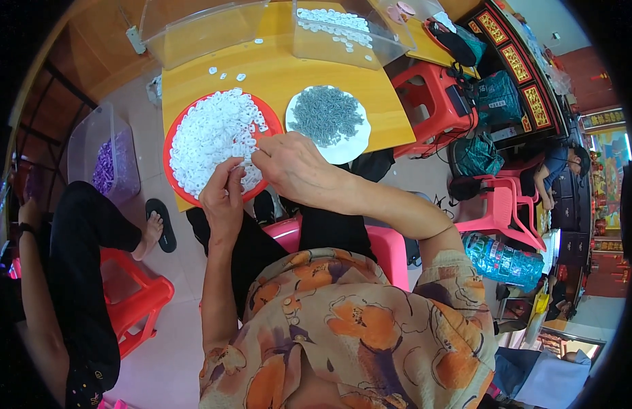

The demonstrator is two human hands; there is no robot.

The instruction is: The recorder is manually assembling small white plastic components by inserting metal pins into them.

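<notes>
My left hand point(224, 194): fingers pinched nearly together over the tray's point(269, 112) near edge. Right hand point(295, 167) just beside, fingers curled in. Can't tell what either grips. White pieces point(210, 136) heap the tray, surface's point(387, 109) near-left corner; grey pieces point(326, 114) on plate point(355, 147), near edge.

At left, a person in black trousers point(91, 238) has a bare foot point(149, 233) against a black slipper point(168, 235) — a red plastic stool point(140, 300) nearby, a clear plastic bin point(81, 153) of purple pieces point(110, 165) beyond. At right, a glossy teal bag point(504, 262) lies near a pink plastic stool point(491, 211).
</notes>
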